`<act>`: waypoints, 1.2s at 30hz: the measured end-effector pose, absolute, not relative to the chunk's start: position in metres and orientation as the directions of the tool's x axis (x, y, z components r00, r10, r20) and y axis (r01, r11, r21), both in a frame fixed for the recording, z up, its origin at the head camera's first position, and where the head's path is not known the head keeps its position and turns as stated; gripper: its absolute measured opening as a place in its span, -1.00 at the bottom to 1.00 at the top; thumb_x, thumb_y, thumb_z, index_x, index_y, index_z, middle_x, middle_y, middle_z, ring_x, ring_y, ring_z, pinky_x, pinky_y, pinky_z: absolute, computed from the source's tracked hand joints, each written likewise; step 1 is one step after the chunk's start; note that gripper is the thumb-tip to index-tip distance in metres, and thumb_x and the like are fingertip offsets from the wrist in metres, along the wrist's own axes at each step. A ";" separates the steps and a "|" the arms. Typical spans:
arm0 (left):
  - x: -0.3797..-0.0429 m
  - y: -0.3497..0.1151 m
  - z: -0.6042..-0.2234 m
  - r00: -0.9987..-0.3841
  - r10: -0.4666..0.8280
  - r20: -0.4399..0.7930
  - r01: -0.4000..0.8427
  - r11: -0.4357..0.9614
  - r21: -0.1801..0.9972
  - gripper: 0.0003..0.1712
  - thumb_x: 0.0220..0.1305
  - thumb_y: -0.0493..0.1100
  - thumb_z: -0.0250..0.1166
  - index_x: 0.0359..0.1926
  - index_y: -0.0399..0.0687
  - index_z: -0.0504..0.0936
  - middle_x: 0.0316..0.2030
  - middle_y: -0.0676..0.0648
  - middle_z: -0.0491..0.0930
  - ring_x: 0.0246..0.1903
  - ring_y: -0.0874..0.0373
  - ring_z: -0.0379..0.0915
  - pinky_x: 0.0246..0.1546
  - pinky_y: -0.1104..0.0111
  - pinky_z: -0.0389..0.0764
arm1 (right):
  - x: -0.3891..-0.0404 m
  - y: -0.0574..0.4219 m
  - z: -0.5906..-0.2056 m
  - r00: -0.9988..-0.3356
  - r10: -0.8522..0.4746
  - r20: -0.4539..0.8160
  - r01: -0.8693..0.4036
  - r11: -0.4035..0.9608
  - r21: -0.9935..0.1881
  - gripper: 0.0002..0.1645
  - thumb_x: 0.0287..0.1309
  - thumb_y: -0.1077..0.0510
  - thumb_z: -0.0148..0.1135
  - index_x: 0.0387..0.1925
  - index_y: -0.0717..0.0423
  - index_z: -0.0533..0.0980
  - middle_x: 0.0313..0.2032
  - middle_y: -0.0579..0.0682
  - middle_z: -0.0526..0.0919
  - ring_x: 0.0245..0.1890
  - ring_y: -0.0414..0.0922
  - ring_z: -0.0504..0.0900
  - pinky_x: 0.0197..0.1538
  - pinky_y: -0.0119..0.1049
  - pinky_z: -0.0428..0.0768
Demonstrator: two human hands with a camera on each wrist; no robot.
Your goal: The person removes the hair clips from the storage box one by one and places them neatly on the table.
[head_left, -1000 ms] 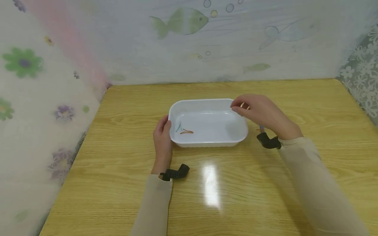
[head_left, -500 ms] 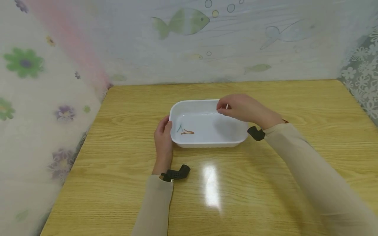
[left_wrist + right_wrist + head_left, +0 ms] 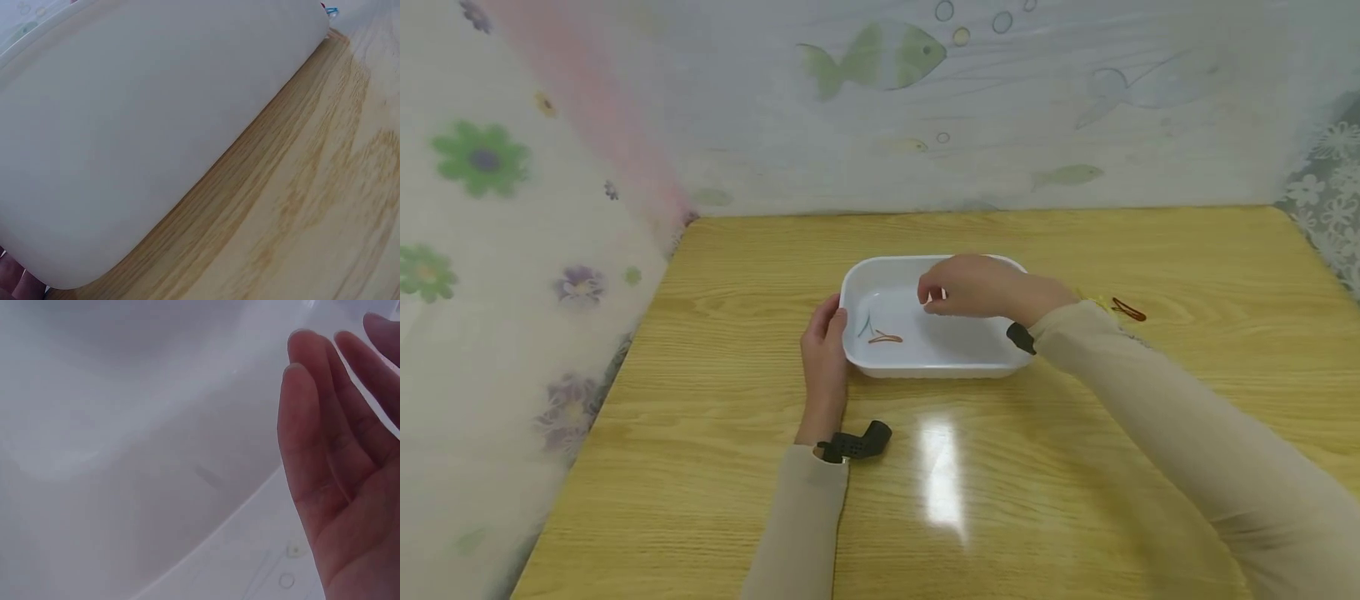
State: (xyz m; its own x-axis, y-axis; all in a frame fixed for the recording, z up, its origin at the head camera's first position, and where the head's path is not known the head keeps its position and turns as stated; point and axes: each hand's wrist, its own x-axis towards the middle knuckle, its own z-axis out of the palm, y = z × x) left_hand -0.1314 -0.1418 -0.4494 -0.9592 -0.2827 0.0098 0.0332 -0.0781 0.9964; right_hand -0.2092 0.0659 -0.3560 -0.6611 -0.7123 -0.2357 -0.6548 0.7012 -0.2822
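Observation:
A white plastic tray [image 3: 940, 372] stands on the table, and my left hand [image 3: 825, 342] holds its left end, thumb near the rim. A few fingers [image 3: 11, 275] show at the tray's corner in the left wrist view. Inside, toward the left, lie an orange hair clip [image 3: 886, 339] and a thin teal clip [image 3: 864, 325]. My right hand [image 3: 973, 287] hovers over the tray's middle with thumb and forefinger brought close together. In the right wrist view its fingers [image 3: 300, 425] are bent above the white plastic; I cannot tell whether something small sits between the tips.
On the table [image 3: 715, 417] right of the tray lie a reddish-brown hair clip [image 3: 1129, 309] and something yellow [image 3: 1093, 297], partly behind the right sleeve [image 3: 1120, 375]. Painted walls [image 3: 737, 125] close off the back and left.
My right hand has moved left from the tray's right rim to over its middle, slightly lower. The reddish-brown clip has come out from behind the arm. My left hand stays at the tray.

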 end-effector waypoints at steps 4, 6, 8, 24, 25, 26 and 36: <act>-0.129 -0.142 -0.443 -0.963 -0.269 0.001 0.026 -0.089 0.996 -0.63 0.30 -0.09 0.03 0.08 -0.07 0.46 0.03 -0.03 0.46 0.01 0.12 0.36 0.01 0.27 0.40 | -0.210 0.053 -0.360 -0.620 -0.739 -0.263 -0.675 0.673 -0.302 -0.84 0.13 0.04 0.10 -0.23 -0.11 0.51 -0.38 -0.21 0.51 -0.35 -0.23 0.44 -0.22 -0.33 0.41; -0.127 -0.141 -0.438 -0.964 -0.266 0.004 0.026 -0.081 0.996 -0.63 0.31 -0.12 0.01 0.08 -0.13 0.45 0.03 -0.06 0.46 0.02 0.08 0.36 0.02 0.26 0.40 | -0.210 0.046 -0.362 -0.603 -0.747 -0.281 -0.680 0.665 -0.309 -0.81 0.13 0.04 0.11 -0.20 -0.09 0.51 -0.37 -0.20 0.52 -0.34 -0.21 0.44 -0.21 -0.32 0.41; -0.125 -0.140 -0.432 -0.965 -0.264 0.012 0.032 -0.073 0.997 -0.63 0.31 -0.15 -0.01 0.09 -0.18 0.44 0.03 -0.10 0.45 0.02 0.05 0.36 0.01 0.24 0.40 | -0.209 0.040 -0.365 -0.588 -0.750 -0.302 -0.682 0.661 -0.312 -0.78 0.13 0.05 0.11 -0.17 -0.07 0.51 -0.35 -0.18 0.53 -0.34 -0.20 0.45 -0.20 -0.31 0.40; -0.122 -0.137 -0.423 -0.964 -0.264 0.024 0.028 -0.014 1.000 -0.63 0.31 -0.17 -0.02 0.09 -0.20 0.43 0.03 -0.08 0.45 0.03 0.10 0.34 0.04 0.32 0.37 | -0.208 0.011 -0.380 -0.595 -0.714 -0.370 -0.649 0.698 -0.303 -0.74 0.04 0.07 0.16 -0.16 -0.05 0.52 -0.34 -0.13 0.54 -0.33 -0.17 0.45 -0.18 -0.32 0.40; -0.122 -0.137 -0.423 -0.964 -0.266 0.028 0.031 -0.006 1.000 -0.63 0.31 -0.17 -0.02 0.09 -0.19 0.44 0.03 -0.08 0.46 0.03 0.10 0.35 0.03 0.32 0.37 | -0.208 0.010 -0.381 -0.595 -0.716 -0.365 -0.650 0.696 -0.304 -0.74 0.04 0.08 0.15 -0.17 -0.05 0.52 -0.34 -0.13 0.54 -0.33 -0.17 0.45 -0.18 -0.31 0.40; -0.123 -0.138 -0.427 -0.962 -0.272 0.034 0.035 0.000 0.999 -0.63 0.31 -0.14 -0.01 0.08 -0.15 0.45 0.02 -0.05 0.47 0.02 0.13 0.35 0.03 0.33 0.37 | -0.208 0.009 -0.383 -0.598 -0.715 -0.362 -0.649 0.698 -0.304 -0.74 0.03 0.08 0.16 -0.18 -0.05 0.53 -0.35 -0.13 0.54 -0.33 -0.17 0.45 -0.18 -0.31 0.40; -0.126 -0.142 -0.434 -0.962 -0.271 0.020 0.024 -0.011 1.000 -0.64 0.31 -0.13 0.01 0.08 -0.10 0.46 0.02 -0.01 0.47 0.02 0.16 0.35 0.03 0.34 0.37 | -0.208 0.000 -0.393 -0.642 -0.692 -0.330 -0.633 0.721 -0.282 -0.83 0.08 -0.03 0.16 -0.30 -0.09 0.52 -0.41 -0.17 0.54 -0.38 -0.16 0.44 -0.26 -0.30 0.40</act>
State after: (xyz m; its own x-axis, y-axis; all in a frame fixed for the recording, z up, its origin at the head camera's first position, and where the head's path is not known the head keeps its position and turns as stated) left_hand -0.1261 -0.1415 -0.4338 -0.9623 -0.2714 0.0204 0.0241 -0.0105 0.9997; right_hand -0.2081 0.0004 -0.3934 -0.6418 -0.6924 -0.3295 -0.6328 0.7210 -0.2823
